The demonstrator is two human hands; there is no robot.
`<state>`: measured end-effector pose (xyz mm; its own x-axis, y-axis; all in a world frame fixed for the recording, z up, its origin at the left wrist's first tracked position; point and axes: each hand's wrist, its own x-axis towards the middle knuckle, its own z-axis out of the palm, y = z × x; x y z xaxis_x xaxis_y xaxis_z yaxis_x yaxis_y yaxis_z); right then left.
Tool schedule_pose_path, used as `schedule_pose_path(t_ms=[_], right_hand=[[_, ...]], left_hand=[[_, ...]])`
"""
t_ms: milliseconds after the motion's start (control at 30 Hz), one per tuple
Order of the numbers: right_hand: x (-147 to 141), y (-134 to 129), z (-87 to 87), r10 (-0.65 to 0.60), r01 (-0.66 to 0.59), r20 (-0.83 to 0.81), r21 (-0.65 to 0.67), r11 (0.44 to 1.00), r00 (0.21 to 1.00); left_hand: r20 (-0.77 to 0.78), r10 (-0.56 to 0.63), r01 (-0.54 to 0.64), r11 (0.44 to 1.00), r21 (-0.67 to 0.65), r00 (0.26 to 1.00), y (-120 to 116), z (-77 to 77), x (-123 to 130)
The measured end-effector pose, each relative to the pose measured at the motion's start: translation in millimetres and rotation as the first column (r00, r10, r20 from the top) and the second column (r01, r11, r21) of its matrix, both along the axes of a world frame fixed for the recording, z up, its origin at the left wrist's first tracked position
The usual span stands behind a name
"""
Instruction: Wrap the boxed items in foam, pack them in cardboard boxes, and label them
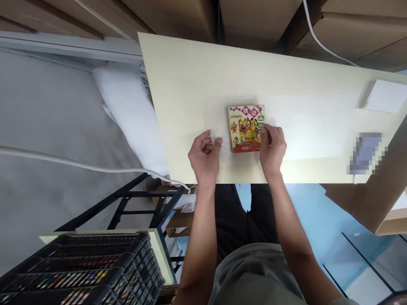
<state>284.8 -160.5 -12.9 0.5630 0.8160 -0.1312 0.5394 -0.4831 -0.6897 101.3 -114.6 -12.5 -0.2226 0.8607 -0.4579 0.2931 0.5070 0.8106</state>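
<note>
A small square book (247, 129) with a colourful cartoon cover and Chinese lettering lies face up. Under it spreads a thin, whitish, see-through wrapping sheet (305, 131), hard to tell from the pale tabletop. My left hand (206, 153) is to the left of the book, thumb and fingers pinched on the sheet's left edge. At the book's right edge is my right hand (272, 146), its thumb on the cover and its fingers curled at the side.
The pale table (190, 76) carries a white box (385, 95) and a blurred-out rectangular object (366, 153) at the right. White sheeting (124, 114) hangs beyond its left end. A black crate (104, 267) full of small items stands lower left. Cardboard boxes (260, 21) line the far side.
</note>
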Motion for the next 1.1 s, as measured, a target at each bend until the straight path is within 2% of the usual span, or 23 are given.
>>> schedule_pose_path(t_ms=[67, 167, 267, 333, 467, 600, 667, 800, 867, 900, 1000, 1100], right_hand=[[-2, 0, -4.7, -0.016, 0.017, 0.021, -0.010, 1.000, 1.000], [-5, 0, -8.2, -0.047, 0.048, 0.044, -0.007, 0.999, 0.998], [-6, -2, -0.5, -0.034, 0.033, 0.055, 0.019, 0.999, 0.998], [-7, -6, 8.8, 0.018, -0.020, 0.036, 0.040, 0.999, 0.999], [-12, -13, 20.0, 0.131, -0.132, 0.042, 0.011, 0.991, 0.990], [-19, -7, 15.0, 0.157, -0.147, 0.146, -0.079, 0.986, 0.977], [-19, 3, 11.3, 0.254, -0.243, 0.148, -0.092, 0.966, 0.956], [-4, 22, 5.3, 0.481, -0.473, 0.159, -0.089, 0.877, 0.862], [7, 27, 2.0, 0.528, -0.516, 0.192, -0.113, 0.849, 0.827], [11, 28, 0.1, 0.542, -0.526, 0.206, -0.129, 0.840, 0.815], [17, 26, -6.2, 0.566, -0.543, 0.212, -0.161, 0.824, 0.796], [15, 22, -12.8, 0.541, -0.530, 0.188, -0.110, 0.841, 0.820]], left_hand=[[0.043, 0.013, -0.014, 1.000, 0.016, 0.999, -1, 0.7, 3], [0.018, -0.026, 0.025, 0.999, 0.046, 0.999, -6, 11.2, 13], [-0.054, -0.175, 0.179, 0.980, 0.087, 0.983, -9, 23.8, 28], [-0.127, -0.290, 0.305, 0.944, 0.126, 0.949, -8, 27.0, 38], [-0.249, -0.419, 0.463, 0.872, 0.157, 0.873, -5, 20.2, 51], [-0.263, -0.475, 0.525, 0.834, 0.171, 0.840, -7, 13.0, 48], [-0.261, -0.515, 0.564, 0.808, 0.171, 0.817, -8, 12.3, 42], [-0.219, -0.601, 0.633, 0.763, 0.129, 0.769, -6, 14.8, 30], [-0.203, -0.600, 0.627, 0.772, 0.106, 0.774, -4, 17.7, 28], [-0.213, -0.575, 0.602, 0.794, 0.090, 0.790, -3, 19.3, 27], [-0.284, -0.445, 0.464, 0.886, -0.003, 0.849, -1, 22.9, 32], [-0.293, -0.341, 0.319, 0.940, -0.120, 0.893, 0, 22.9, 43]])
